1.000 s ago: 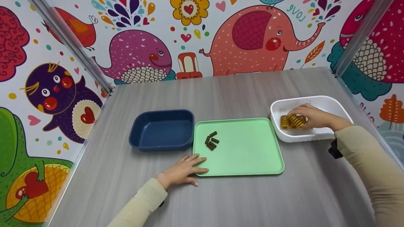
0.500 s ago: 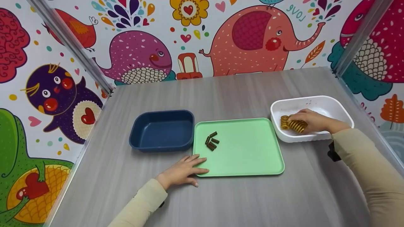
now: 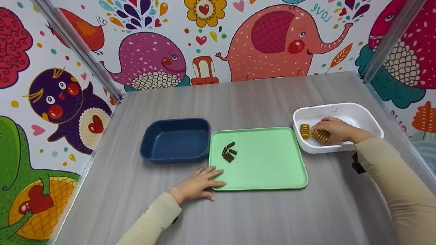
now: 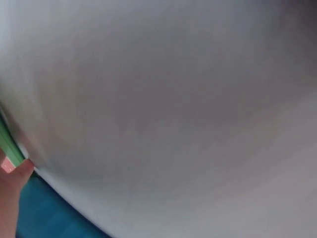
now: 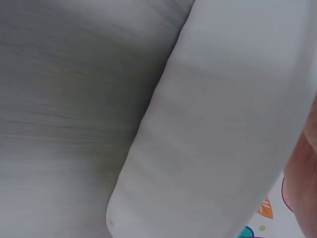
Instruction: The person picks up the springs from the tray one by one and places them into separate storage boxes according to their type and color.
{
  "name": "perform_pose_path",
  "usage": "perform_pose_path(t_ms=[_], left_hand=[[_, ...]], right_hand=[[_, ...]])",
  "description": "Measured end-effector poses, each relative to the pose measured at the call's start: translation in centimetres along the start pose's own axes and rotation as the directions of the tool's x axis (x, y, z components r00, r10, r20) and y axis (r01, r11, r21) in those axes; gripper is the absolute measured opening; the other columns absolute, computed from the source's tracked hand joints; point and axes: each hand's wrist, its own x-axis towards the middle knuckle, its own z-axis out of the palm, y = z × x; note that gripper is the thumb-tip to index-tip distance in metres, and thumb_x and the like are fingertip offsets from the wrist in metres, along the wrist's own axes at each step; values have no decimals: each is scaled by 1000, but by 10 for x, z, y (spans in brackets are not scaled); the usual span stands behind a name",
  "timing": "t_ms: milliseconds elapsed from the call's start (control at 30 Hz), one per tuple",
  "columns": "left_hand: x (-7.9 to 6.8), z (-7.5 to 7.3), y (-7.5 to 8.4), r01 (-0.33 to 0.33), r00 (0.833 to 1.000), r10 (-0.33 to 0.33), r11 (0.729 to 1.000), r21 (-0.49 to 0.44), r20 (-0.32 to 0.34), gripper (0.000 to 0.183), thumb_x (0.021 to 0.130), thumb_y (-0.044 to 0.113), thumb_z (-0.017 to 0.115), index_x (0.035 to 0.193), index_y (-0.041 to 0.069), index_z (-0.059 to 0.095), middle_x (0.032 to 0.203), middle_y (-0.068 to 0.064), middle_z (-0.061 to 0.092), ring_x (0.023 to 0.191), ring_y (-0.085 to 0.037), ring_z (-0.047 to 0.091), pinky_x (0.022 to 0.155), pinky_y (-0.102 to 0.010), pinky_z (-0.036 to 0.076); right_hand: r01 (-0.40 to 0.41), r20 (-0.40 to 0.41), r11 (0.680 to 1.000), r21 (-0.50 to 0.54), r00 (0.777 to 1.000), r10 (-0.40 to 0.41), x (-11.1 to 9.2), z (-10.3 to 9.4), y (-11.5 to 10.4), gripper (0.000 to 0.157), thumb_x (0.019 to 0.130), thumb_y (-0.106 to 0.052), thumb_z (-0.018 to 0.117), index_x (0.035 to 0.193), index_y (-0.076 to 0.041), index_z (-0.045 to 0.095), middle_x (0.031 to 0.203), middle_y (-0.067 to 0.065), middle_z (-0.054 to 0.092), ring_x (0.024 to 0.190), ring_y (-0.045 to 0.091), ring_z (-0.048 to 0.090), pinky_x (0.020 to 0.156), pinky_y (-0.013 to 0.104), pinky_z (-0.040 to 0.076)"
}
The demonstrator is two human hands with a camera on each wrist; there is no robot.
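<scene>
In the head view my right hand (image 3: 337, 130) reaches into the white bin (image 3: 335, 148), fingers curled onto a golden ribbed coil (image 3: 320, 135) that looks like a spring; its fingertips are partly hidden. Just left of it in the bin stands another golden coil (image 3: 305, 131), apart from the held one. My left hand (image 3: 196, 185) rests with spread fingers on the near left corner of the green tray (image 3: 262, 163). Several small dark brown ribbed pieces (image 3: 229, 152), like short springs, lie on the tray's left part.
A dark blue bin (image 3: 175, 160) stands left of the tray, close against its edge. The white bin's wall (image 5: 208, 124) fills much of the right wrist view. Patterned panels (image 3: 269, 44) with metal posts border the grey table (image 3: 238, 102).
My right hand has shifted slightly down inside the white bin. A gap has opened between the left golden coil and the one at my fingers. The left hand stays put.
</scene>
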Motion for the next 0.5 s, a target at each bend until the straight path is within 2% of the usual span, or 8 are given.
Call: perform_pose_path(t_ms=[300, 500], left_hand=[[0, -2, 1, 6, 1000, -7, 1000, 6, 18, 62, 78, 49, 58, 136, 33, 44, 152, 1, 22, 140, -27, 15, 108, -51, 22], [0, -2, 1, 9, 1000, -9, 1000, 12, 27, 62, 78, 49, 57, 137, 33, 43, 152, 1, 21, 140, -26, 15, 108, -50, 21]], right_hand=[[-59, 21, 998, 4, 998, 59, 0, 5, 6, 56, 60, -4, 80, 112, -1, 61, 111, 14, 62, 106, 45, 45, 90, 57, 35], [-141, 63, 989, 34, 988, 139, 2, 6, 10, 58, 61, 4, 76, 116, -2, 59, 115, 15, 60, 110, 43, 42, 93, 57, 34]])
